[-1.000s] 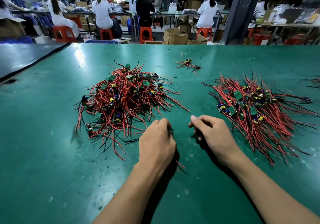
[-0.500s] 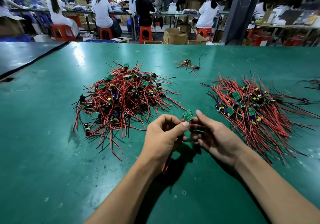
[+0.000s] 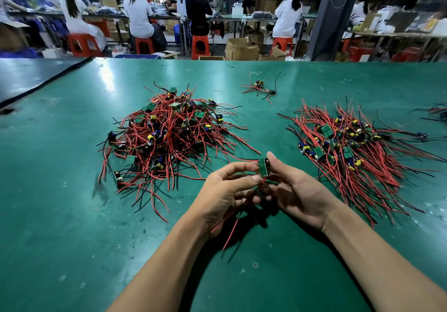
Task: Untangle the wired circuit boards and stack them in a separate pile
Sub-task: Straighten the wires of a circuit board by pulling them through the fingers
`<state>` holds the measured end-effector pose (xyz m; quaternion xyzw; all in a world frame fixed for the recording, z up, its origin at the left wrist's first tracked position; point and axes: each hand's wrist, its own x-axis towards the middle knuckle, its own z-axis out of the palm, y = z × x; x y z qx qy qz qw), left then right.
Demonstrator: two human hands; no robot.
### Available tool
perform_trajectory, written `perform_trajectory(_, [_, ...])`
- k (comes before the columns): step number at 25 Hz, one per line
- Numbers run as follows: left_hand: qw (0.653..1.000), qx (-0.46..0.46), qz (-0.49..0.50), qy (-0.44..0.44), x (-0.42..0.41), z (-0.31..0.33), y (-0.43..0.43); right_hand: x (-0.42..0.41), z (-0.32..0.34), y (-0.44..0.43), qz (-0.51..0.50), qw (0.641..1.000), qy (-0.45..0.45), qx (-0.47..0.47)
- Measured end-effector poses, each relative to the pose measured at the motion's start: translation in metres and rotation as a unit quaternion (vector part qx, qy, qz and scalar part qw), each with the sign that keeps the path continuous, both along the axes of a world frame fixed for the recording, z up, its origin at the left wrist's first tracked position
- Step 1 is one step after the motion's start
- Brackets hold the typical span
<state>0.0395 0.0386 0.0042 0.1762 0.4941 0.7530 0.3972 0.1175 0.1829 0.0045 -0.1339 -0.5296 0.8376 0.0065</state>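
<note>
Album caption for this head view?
Left hand and right hand hold a small green circuit board near the tangled red-wired pile.

On my feed now: two bare forearms, bare left hand, bare right hand, fingernails short.

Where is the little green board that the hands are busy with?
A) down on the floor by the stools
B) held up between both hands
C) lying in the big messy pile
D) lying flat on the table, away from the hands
B: the little green board is pinched between the left hand and the right hand, lifted off the green table, with its red wires hanging below.
</note>
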Motion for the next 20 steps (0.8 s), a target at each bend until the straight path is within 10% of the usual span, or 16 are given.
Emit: perform_trajectory(20, [0.998,-0.049,0.009,0.050,0.0072,0.0029,0.0068,-0.0029,-0.0027,-0.0037,-0.119,0.990,0.025,0.076])
